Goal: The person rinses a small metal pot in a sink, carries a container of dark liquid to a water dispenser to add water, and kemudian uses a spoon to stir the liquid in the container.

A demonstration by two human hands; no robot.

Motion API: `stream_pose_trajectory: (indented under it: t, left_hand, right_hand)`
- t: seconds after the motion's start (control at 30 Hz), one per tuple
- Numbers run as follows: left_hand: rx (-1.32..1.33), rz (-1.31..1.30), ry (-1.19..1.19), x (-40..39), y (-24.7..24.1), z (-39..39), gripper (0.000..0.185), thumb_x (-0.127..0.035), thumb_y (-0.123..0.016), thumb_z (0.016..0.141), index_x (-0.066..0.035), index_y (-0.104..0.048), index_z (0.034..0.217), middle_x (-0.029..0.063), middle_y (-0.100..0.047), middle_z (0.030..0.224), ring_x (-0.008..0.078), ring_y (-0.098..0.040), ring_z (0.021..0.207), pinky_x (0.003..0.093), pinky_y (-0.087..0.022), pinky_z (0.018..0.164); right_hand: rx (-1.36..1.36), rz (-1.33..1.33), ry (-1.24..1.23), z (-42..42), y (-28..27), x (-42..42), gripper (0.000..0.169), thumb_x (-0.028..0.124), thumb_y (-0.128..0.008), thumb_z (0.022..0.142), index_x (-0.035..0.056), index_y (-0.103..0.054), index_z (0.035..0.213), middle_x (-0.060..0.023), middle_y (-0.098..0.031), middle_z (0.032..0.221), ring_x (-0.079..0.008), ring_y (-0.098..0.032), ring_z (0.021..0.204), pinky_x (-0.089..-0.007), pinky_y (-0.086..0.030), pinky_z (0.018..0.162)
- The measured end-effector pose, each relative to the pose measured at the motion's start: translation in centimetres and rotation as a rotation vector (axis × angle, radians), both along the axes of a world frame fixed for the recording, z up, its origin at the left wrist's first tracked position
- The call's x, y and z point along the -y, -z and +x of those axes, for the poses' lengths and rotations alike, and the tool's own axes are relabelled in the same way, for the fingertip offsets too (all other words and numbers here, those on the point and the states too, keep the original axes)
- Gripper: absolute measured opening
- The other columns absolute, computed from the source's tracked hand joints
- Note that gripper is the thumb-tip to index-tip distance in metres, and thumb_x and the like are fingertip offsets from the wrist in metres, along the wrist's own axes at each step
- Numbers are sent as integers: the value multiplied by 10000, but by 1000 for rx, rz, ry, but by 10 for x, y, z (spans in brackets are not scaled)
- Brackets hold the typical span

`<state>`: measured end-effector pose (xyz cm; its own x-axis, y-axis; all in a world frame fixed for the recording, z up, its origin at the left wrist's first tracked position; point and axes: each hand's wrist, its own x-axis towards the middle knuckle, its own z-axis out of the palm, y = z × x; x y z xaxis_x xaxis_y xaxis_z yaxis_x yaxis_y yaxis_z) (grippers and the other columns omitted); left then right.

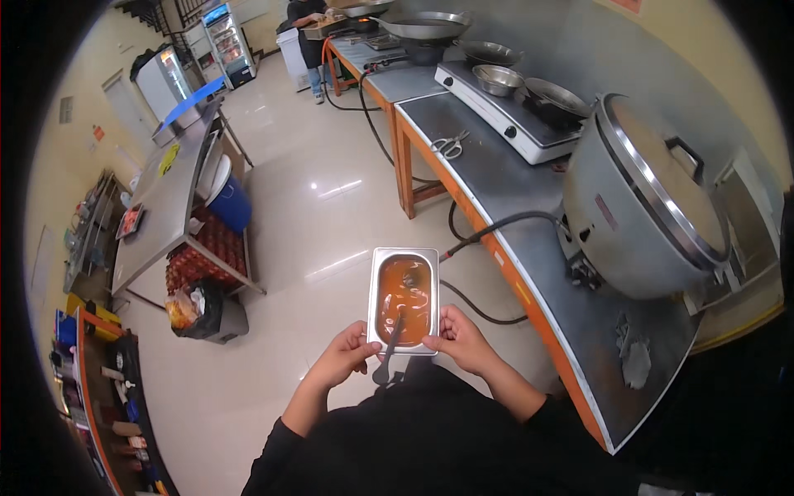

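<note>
Both hands carry a rectangular stainless steel pan [372,297] in front of my body. Orange-brown sauce [397,282] fills much of it, and a dark-handled utensil [392,347] leans out over the near rim; its lower part is under the sauce. My left hand [344,354] grips the near left corner, thumb on the rim. At the near right corner my right hand [462,342] holds on in the same way, its fingers along the side.
At right, a large gas rice cooker [626,211], scissors [451,146] and a gas stove [508,118] stand on a long table [527,248]. A steel table [155,217] and a bin [226,319] are at left. Hoses [477,310] hang over the floor. A person [310,37] stands farther off.
</note>
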<state>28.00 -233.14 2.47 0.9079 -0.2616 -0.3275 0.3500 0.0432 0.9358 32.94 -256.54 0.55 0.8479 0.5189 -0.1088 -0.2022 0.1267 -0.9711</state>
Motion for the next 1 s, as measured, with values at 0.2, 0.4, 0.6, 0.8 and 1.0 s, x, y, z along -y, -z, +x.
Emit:
stream_pose_trajectory:
  t: [0.2,0.4,0.6,0.8,1.0]
  left_hand:
    - [-50,46,-102,-33,-5,143,181,-186,-612,845,-84,-513,957,-3,-610,699,43,-468,466,166,-367,433]
    - [-27,49,-39,-87,5,284,211,-182,-543,889,-62,-487,1054,7,-627,755,39,-546,620,171,-405,488]
    - [-64,46,96,-143,20,430,216,-180,-533,897,-55,-478,1063,-1,-609,774,52,-575,684,177,-415,509]
    - [-24,68,278,-172,18,574,200,-198,-544,888,-59,-493,1022,-7,-579,751,45,-502,568,176,-409,477]
    - [2,118,448,-161,44,696,192,-172,-503,904,-45,-473,1045,-2,-567,814,57,-532,690,182,-434,514]
  right_hand:
    - [25,-26,-66,158,9,-41,337,49,-653,798,31,-443,1061,-29,-555,875,-77,-534,776,-221,-443,690]
    - [-33,-6,-30,288,14,-91,306,34,-639,804,34,-443,1039,-24,-549,898,-78,-530,770,-221,-444,698]
    - [-45,-66,101,403,26,-141,301,21,-625,809,38,-443,1048,-25,-562,897,-78,-531,762,-217,-434,686]
    - [-26,-24,393,493,44,-178,298,32,-633,797,31,-443,1027,-35,-562,861,-87,-546,729,-224,-439,643]
    - [-55,-148,553,581,49,-174,297,68,-654,784,44,-463,1010,-14,-533,810,-82,-525,700,-233,-431,633]
